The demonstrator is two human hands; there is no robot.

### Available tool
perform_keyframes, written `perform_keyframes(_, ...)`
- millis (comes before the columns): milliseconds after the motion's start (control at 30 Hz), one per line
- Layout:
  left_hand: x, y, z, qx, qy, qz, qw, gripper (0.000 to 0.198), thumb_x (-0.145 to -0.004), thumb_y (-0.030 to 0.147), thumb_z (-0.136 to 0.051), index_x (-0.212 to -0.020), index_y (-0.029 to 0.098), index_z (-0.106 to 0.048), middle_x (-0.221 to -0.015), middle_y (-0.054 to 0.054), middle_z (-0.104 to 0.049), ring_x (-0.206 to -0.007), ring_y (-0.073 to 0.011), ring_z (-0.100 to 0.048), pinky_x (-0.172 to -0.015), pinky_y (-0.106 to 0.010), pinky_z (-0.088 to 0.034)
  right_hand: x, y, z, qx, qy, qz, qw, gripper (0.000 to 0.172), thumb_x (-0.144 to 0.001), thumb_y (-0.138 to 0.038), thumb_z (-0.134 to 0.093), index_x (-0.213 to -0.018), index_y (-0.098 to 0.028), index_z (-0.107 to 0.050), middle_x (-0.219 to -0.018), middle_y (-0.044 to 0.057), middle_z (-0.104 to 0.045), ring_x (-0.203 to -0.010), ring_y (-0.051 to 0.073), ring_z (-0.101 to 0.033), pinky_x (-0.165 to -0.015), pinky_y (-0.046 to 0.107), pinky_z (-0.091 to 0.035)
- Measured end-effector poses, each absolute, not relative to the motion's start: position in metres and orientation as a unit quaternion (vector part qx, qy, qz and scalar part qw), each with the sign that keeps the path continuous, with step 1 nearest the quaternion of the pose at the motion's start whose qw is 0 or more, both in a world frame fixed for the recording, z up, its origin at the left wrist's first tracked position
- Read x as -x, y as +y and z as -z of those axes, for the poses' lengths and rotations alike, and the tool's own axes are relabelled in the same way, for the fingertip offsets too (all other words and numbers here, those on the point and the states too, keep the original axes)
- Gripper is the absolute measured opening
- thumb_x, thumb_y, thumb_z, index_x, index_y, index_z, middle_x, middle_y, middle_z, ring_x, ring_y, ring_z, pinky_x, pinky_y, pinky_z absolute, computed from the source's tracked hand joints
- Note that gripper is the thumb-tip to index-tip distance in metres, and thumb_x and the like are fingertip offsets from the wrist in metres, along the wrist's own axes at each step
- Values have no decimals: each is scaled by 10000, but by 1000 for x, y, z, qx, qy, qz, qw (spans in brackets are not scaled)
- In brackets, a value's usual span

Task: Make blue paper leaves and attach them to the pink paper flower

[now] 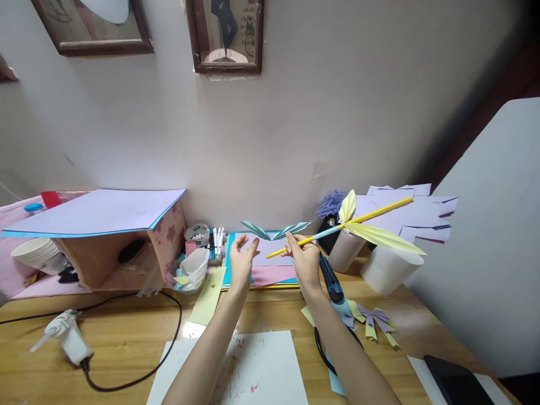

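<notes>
My right hand (304,260) is closed around a long yellow stick (371,213) that points up to the right. Folded paper leaves are fixed on it: a teal pair (276,230) near my fingers and a pale yellow pair (379,232) farther along. My left hand (242,262) hovers just left of the stick with its fingers apart, holding nothing. Both hands are raised above a stack of coloured paper sheets (270,273) at the back of the wooden table (122,337).
A white glue gun (67,336) with a black cord lies front left. A cardboard box (109,247) under purple sheets stands at the left. Markers (216,241), a blue cutter (331,279), scissors (323,351), paper scraps (375,322), white rolls (388,267) and a white sheet (257,365) surround my hands.
</notes>
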State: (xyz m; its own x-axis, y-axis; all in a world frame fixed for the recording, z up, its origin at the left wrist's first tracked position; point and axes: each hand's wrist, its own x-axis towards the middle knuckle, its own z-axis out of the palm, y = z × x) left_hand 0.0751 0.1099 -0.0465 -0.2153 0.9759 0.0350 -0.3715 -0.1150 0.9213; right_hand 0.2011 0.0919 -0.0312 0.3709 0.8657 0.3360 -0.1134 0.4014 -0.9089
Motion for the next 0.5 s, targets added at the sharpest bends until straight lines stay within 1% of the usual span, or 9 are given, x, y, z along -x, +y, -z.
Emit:
perform_keyframes(67, -76, 108, 45, -385, 396, -595, 583, 391, -630, 397, -705, -871, 104, -611, -985, -150, -627, -884, -230, -634, -767, -343, -519, -201, 93, 32, 424, -444, -357, 704, 395, -685, -498, -607, -547, -163, -451, -517, -47, -357, -477, 79, -401, -434, 211, -480)
perform_keyframes(133, -76, 104, 41, -421, 363, -568, 607, 347, -622, 392, -711, -788, 94, -647, -847, -128, -673, -869, -239, -641, -811, -373, -504, -202, 94, 33, 427, -454, -373, 687, 394, -681, -500, -611, -554, -160, -459, -518, -47, -361, -474, 77, -410, -433, 208, -480)
perform_keyframes(267, -76, 101, 38, -440, 368, -567, 591, 299, -602, 360, -729, -712, 90, -665, -761, -108, -694, -799, -229, -659, -822, -389, -503, -204, 95, 34, 434, -472, -413, 647, 398, -667, -489, -628, -543, -163, -437, -514, -52, -364, -472, 75, -423, -432, 209, -480)
perform_keyframes(333, -73, 103, 39, -438, 381, -568, 583, 301, -607, 364, -724, -701, 84, -669, -732, -107, -695, -766, -219, -663, -818, -383, -507, -205, 97, 34, 444, -471, -442, 621, 383, -670, -496, -617, -574, -161, -460, -499, -59, -366, -451, 73, -421, -426, 216, -479)
perform_keyframes(367, -71, 105, 39, -433, 389, -574, 576, 308, -607, 367, -723, -709, 81, -671, -720, -105, -694, -752, -213, -664, -814, -379, -508, -206, 97, 33, 452, -468, -457, 606, 368, -685, -502, -598, -620, -156, -492, -495, -62, -374, -438, 72, -418, -423, 222, -480)
perform_keyframes(433, -64, 109, 39, -412, 405, -599, 555, 322, -602, 373, -725, -713, 76, -671, -711, -103, -692, -733, -201, -664, -806, -367, -512, -206, 97, 32, 467, -460, -478, 585, 363, -726, -498, -544, -777, -139, -550, -508, -62, -403, -427, 73, -418, -427, 236, -487)
perform_keyframes(500, -56, 113, 37, -390, 418, -628, 528, 325, -594, 376, -728, -690, 72, -664, -692, -97, -687, -725, -193, -662, -800, -354, -513, -204, 94, 31, 468, -463, -478, 581, 384, -758, -463, -503, -942, -129, -547, -542, -55, -432, -454, 81, -438, -457, 250, -502)
